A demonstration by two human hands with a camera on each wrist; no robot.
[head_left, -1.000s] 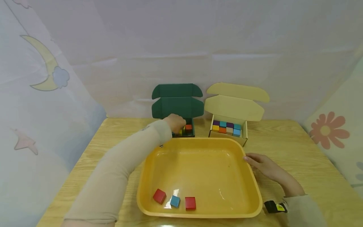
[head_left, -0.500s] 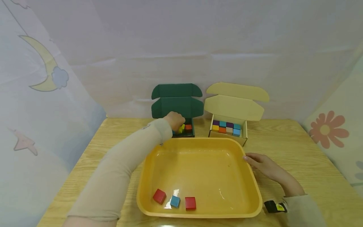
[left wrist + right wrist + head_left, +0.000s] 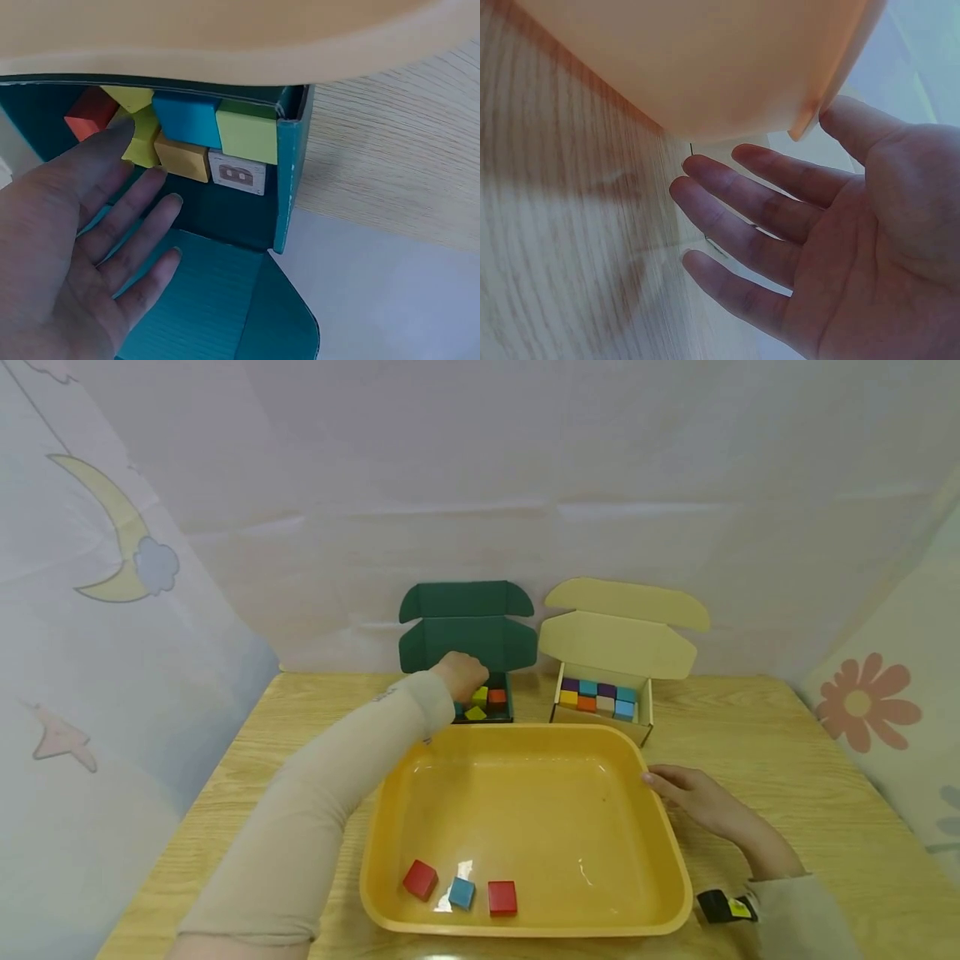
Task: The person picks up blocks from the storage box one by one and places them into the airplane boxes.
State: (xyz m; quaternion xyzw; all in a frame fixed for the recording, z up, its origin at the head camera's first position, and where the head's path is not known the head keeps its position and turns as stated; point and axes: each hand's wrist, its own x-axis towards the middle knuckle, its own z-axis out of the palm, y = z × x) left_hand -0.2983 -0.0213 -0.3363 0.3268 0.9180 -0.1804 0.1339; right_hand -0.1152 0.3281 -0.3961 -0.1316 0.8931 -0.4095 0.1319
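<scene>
My left hand (image 3: 459, 675) reaches into the green box (image 3: 289, 180) at the back. In the left wrist view its fingers extend loosely over the blocks, the thumb overlapping a yellow-green cube (image 3: 144, 141). Beside that cube are a red cube (image 3: 91, 111), a blue one (image 3: 187, 120), a light green one (image 3: 247, 135), a tan one (image 3: 184, 159) and a white one (image 3: 238, 174) with a printed face. My right hand (image 3: 697, 797) is at the right side of the yellow tray (image 3: 525, 735), thumb at the rim, its other fingers stretched out below it.
Inside the tray, near its front, lie a red cube (image 3: 420, 880), a blue cube (image 3: 461, 893) and another red cube (image 3: 502, 898). A beige box (image 3: 618, 643) of colored cubes stands open behind the tray. A black strap (image 3: 720, 906) lies by the right sleeve.
The left hand has shifted slightly up and left, uncovering more of the green box. A yellow cube at its front now shows turned cornerwise. The right hand keeps its place.
</scene>
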